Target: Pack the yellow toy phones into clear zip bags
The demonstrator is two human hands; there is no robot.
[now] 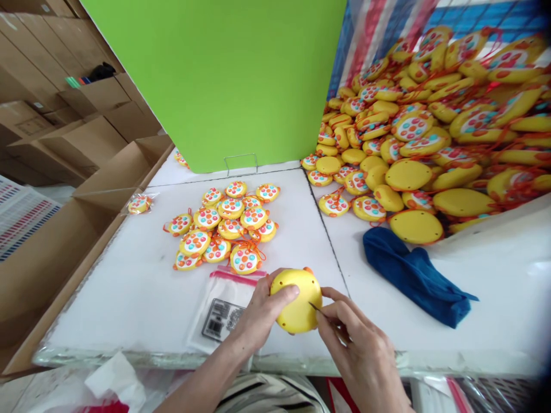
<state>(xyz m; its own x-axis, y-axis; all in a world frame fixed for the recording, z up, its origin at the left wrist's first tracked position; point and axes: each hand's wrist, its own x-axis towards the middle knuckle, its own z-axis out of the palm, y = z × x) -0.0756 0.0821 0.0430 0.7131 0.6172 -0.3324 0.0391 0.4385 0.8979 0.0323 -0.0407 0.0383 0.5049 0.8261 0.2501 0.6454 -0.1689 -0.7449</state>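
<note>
My left hand [267, 310] is closed around a yellow plastic toy [297, 312], its plain back with small screw holes turned up and the thumb lying across it. Between the fingers of my right hand [357, 338] is a thin, dark, pointed tool [314, 307]; most of it is hidden by the fingers. Its tip meets the toy's back right of the middle. Under my left forearm lies a clear zip bag [202, 321] with a pink seal and a black printed label. Just beyond, a pile of yellow toys [231, 208] shows white faces with coloured buttons and orange cords.
A large heap of the same toys [408, 175] spreads at the right. Near it lies a dark blue cloth [413, 275]. A green panel [241, 86] stands at the back. One bagged toy [139, 204] sits by the left edge, beside an open cardboard box [64, 275].
</note>
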